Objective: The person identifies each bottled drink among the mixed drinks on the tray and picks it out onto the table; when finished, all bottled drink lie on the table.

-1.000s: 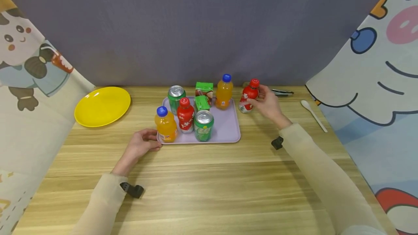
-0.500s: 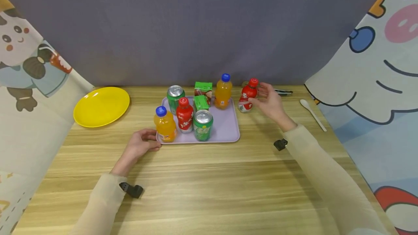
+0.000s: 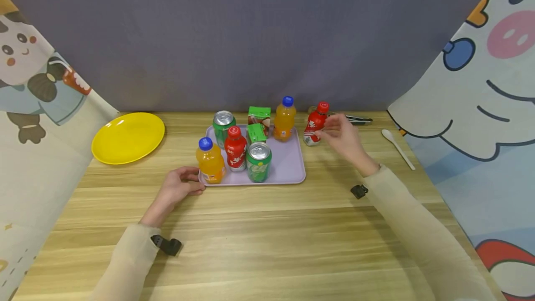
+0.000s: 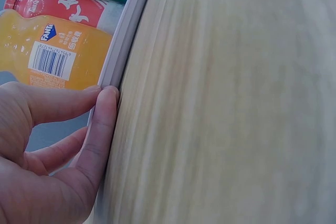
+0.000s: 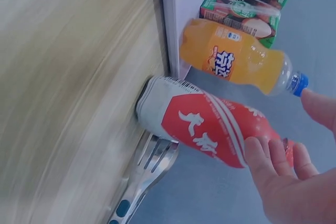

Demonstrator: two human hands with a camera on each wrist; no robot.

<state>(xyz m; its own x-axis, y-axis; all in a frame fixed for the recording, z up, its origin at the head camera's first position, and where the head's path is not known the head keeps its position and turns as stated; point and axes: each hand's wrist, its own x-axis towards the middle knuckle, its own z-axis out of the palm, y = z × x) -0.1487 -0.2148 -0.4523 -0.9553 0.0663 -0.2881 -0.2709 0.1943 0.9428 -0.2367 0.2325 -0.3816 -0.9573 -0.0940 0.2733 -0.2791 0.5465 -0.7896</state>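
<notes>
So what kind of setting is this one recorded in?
Probably a staged tabletop recording set, not a real kitchen: a wooden table against a plain grey backdrop, cartoon-print curtains at both sides, and a tray of drinks.

A yellow plate lies on the wooden table, well to the left. Far on the table's right lies a white spoon. Near the back edge rest what look like metal tongs, partly hidden. Cartoon-printed cloths flank the table.
</notes>
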